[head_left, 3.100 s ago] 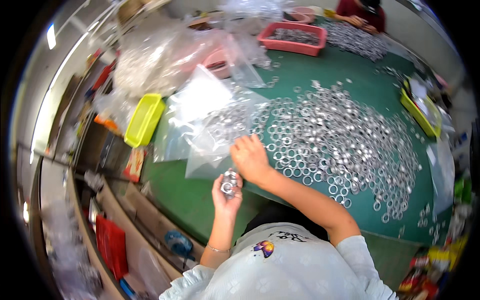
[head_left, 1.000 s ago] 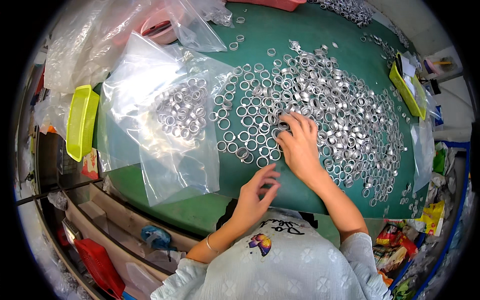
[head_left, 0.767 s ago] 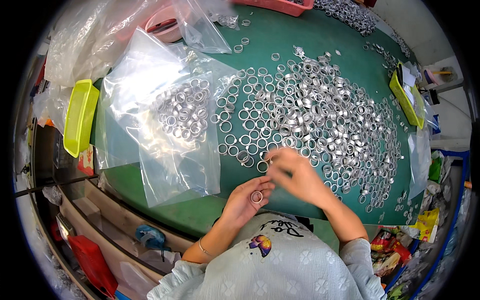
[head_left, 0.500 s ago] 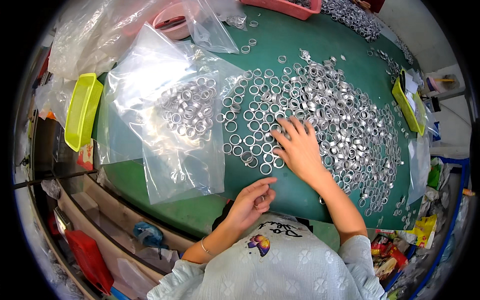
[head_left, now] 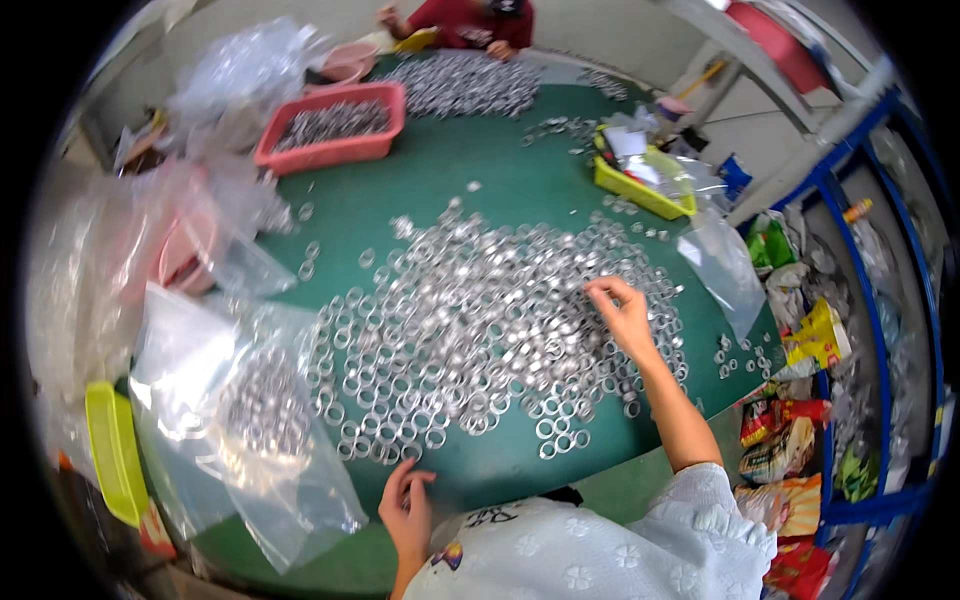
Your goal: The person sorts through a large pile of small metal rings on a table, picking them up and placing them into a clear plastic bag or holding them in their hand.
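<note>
A wide heap of silver metal rings (head_left: 470,330) covers the middle of the green table, one layer deep along its near left side. Over the right part of the heap is my right hand (head_left: 625,312), its fingers bent and drawn together; what they hold, if anything, is hidden. My left hand (head_left: 406,508) rests by the near table edge, just below the closest rings, fingers loosely bent and apart with nothing in them. Left of the heap lies a clear plastic bag (head_left: 290,490) with a cluster of rings (head_left: 268,402) inside it.
A pink basket (head_left: 395,140) of rings stands far left, beside another ring pile (head_left: 465,85). Across the table sits a person in a dark red top (head_left: 465,22). Yellow-green baskets (head_left: 118,460) stand left and far right. Blue shelving (head_left: 880,500) is at right.
The view has swung to the right and up, bringing in the person opposite. My right hand has gone from the heap's left part to its right part. My left hand's fingers have loosened.
</note>
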The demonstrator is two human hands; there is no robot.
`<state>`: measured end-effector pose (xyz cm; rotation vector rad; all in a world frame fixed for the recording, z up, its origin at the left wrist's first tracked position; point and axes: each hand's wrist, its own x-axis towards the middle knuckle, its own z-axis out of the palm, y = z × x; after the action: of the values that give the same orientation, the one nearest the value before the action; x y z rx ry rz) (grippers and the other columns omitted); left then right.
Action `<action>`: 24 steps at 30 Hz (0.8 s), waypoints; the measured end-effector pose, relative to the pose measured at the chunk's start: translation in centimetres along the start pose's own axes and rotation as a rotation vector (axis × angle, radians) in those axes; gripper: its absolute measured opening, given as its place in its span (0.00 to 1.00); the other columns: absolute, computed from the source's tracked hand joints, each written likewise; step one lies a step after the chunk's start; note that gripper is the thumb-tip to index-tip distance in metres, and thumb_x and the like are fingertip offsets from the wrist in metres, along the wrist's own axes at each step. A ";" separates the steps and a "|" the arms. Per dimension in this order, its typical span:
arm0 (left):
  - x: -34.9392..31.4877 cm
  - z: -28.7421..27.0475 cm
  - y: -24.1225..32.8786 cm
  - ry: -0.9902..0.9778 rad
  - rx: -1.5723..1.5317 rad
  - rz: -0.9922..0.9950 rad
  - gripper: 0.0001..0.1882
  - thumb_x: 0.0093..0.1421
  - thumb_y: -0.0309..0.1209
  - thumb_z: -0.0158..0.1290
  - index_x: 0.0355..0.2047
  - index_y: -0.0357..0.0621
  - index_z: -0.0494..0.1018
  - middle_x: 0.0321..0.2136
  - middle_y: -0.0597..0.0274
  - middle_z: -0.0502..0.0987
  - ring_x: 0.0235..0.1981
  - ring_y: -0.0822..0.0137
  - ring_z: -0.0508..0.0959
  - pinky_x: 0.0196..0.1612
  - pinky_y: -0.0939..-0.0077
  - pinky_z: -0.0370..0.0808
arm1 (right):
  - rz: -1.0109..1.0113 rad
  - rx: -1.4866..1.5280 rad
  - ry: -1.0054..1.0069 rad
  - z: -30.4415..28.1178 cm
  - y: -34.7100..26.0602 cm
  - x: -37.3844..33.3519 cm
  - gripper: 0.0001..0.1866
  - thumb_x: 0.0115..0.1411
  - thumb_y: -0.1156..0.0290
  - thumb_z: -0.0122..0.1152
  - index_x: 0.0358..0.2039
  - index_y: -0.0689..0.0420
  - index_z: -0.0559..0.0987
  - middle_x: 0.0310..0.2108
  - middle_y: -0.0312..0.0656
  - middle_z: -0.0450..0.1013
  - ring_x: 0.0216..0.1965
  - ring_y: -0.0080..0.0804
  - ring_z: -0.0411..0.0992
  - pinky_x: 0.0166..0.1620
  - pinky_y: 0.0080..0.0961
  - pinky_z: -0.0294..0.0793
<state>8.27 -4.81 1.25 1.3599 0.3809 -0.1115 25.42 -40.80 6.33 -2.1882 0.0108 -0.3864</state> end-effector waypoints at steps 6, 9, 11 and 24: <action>-0.3 -0.8 -4.2 0.191 0.355 0.364 0.12 0.59 0.22 0.46 0.43 0.35 0.71 0.19 0.63 0.74 0.14 0.81 0.65 0.16 0.87 0.58 | 0.274 -0.392 0.334 -10.4 15.1 5.8 0.09 0.52 0.73 0.59 0.35 0.61 0.79 0.29 0.46 0.77 0.31 0.38 0.75 0.38 0.33 0.74; 0.6 -2.5 -7.0 0.258 0.402 0.390 0.10 0.60 0.23 0.46 0.42 0.36 0.72 0.15 0.64 0.73 0.15 0.80 0.68 0.17 0.88 0.60 | 0.165 -0.735 0.444 -13.1 19.5 8.3 0.10 0.50 0.70 0.62 0.35 0.57 0.80 0.34 0.47 0.75 0.37 0.40 0.73 0.43 0.34 0.71; 0.8 -2.1 -6.6 0.316 0.378 0.389 0.08 0.60 0.23 0.47 0.38 0.36 0.73 0.14 0.65 0.72 0.14 0.80 0.68 0.17 0.88 0.60 | 0.189 -0.859 0.413 -12.5 20.3 9.7 0.11 0.49 0.69 0.64 0.34 0.56 0.80 0.35 0.45 0.74 0.41 0.42 0.69 0.45 0.38 0.69; -1.1 -0.6 -3.9 0.355 0.524 0.167 0.12 0.60 0.29 0.50 0.42 0.35 0.70 0.22 0.63 0.76 0.22 0.77 0.74 0.25 0.83 0.71 | 0.139 -0.985 0.324 -10.6 20.5 11.8 0.08 0.45 0.75 0.63 0.29 0.57 0.77 0.35 0.46 0.72 0.42 0.47 0.67 0.42 0.40 0.69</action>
<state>5.98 -5.21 -2.14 1.9321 0.5580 0.1851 36.36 -63.20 -0.67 -3.0210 0.6504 -0.7637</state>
